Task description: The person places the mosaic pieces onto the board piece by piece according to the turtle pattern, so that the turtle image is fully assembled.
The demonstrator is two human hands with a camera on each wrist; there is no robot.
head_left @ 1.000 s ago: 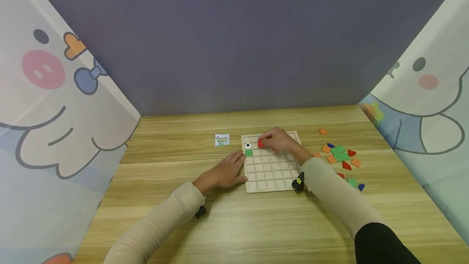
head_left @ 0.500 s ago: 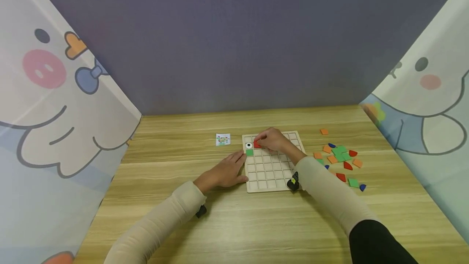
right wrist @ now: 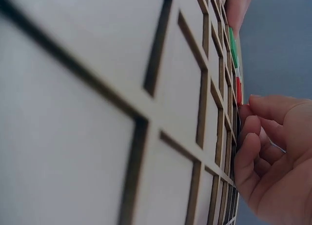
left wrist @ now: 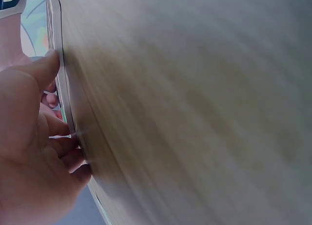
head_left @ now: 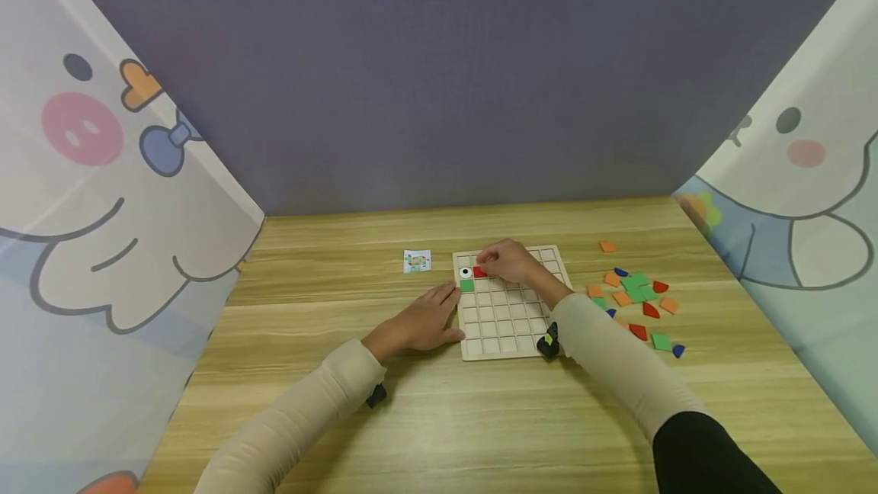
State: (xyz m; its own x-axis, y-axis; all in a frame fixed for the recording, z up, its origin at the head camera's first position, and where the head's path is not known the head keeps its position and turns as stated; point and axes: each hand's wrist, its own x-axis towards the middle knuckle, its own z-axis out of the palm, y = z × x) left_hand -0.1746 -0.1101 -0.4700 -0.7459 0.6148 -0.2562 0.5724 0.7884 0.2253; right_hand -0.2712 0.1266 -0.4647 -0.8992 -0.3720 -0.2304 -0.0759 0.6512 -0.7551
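Observation:
A pale wooden grid board (head_left: pixel 504 319) lies on the table. Along its left edge rests my left hand (head_left: pixel 428 319), fingers extended and thumb spread, with the fingertips (left wrist: pixel 84 172) right at the board's side in the left wrist view. Near the board's upper left, my right hand (head_left: pixel 511 260) has thumb and fingers curled together at a red tile (head_left: pixel 480 272), which lies in a cell beside a white eye tile (head_left: pixel 466 273). Below the eye is a green tile (head_left: pixel 467 286). The right wrist view shows the right fingertips right at the red tile (right wrist: pixel 238 91).
A small printed pattern card (head_left: pixel 417 261) lies left of the board. To the right are scattered orange tiles (head_left: pixel 622 299), green tiles (head_left: pixel 638 285), red quarter-round pieces (head_left: pixel 638 332) and blue pieces (head_left: pixel 679 351). A grey partition (head_left: pixel 466 97) stands behind the table.
My right hand has moved left with the red tile, which now lies flat in the cell next to the eye tile. The left hand has stayed at the board's edge.

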